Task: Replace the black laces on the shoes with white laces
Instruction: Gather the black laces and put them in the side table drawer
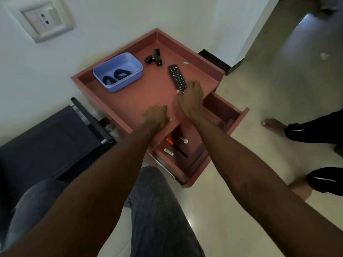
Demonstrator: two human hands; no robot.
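Fingers of the left hand (156, 116) are curled down against the red table (148, 89) near its front edge, and whether they hold anything cannot be told; those of the right hand (192, 100) are also bent downward, over the near end of the black remote control (177, 77), and a grip on it cannot be confirmed either. No writing on the remote's buttons can be read. Left of the remote, toward the back of the table, stands a light blue plastic tub (118, 71) that contains two coiled black laces (116, 76). Behind the remote lies a small black clamp-like mount (155, 57). Below the remote, at the table's front, a drawer (194, 164) stands pulled out; inside are a small key (184, 140), an orange-capped pen (176, 147) and a small white piece with dark marks (168, 151) too small to read.
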